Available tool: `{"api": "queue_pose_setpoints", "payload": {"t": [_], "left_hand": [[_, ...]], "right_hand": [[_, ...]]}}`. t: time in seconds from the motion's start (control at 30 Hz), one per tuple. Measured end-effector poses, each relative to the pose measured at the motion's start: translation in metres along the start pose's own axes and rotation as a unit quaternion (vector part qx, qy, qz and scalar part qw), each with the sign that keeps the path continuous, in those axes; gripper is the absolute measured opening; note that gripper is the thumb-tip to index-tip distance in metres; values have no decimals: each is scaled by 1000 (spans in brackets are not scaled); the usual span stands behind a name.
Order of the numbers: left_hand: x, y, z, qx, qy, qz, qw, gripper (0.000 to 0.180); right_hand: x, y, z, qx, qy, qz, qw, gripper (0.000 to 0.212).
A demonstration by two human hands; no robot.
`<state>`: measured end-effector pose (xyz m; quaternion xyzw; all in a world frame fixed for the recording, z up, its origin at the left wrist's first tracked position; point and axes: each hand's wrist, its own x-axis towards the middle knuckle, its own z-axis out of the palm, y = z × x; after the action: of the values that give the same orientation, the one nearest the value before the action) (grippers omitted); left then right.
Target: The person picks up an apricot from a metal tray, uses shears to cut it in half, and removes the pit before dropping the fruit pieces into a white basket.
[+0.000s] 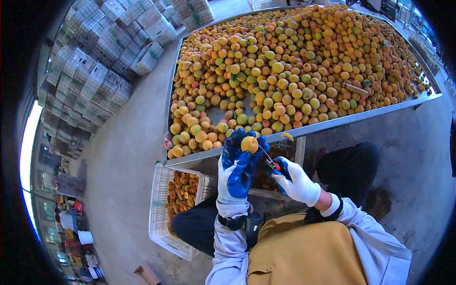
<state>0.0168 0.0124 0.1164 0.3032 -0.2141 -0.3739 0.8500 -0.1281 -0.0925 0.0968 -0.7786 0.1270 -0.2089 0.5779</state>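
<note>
head cam, fisheye, looking down, close

Gloved left hand (pixel 239 167) gripping apricot (pixel 249 144), right hand (pixel 295 181) holding knife (pixel 270 160), heaped fruit table (pixel 304 128)

Fruit heap (pixel 294 66) on table (pixel 332 124), ahead. Crate (pixel 164 223) of fruit below table edge, left. Stacked crates (pixel 95 71) far left.

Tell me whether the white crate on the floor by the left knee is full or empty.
Partly filled. The white crate holds orange fruit pieces at its far end, while the near part shows bare white lattice. How deep the pile goes cannot be told.
</note>
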Motion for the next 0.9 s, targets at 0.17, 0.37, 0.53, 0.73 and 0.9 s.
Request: {"api": "queue_pose_setpoints", "payload": {"t": [0.17, 0.37, 0.53, 0.73, 0.9], "left_hand": [[-7, -1, 6, -33, -16, -6, 999, 49], [-12, -6, 6, 65, -22, 19, 997, 50], [-21, -21, 10, 104, 2, -16, 994, 45], [-18, -26, 12, 138, 17, 27, 990, 44], [-13, -25, 10, 125, 52, -28, 990, 37]], "right_hand": [[-5, -1, 7, -10, 6, -21, 1000, 18], [-8, -5, 10, -1, -21, 3, 1000, 15], [-1, -10, 10, 65, -43, -10, 997, 13], [2, -9, 11, -32, -6, -18, 999, 16], [3, 18, 22, -96, 40, -42, 994, 24]]}}
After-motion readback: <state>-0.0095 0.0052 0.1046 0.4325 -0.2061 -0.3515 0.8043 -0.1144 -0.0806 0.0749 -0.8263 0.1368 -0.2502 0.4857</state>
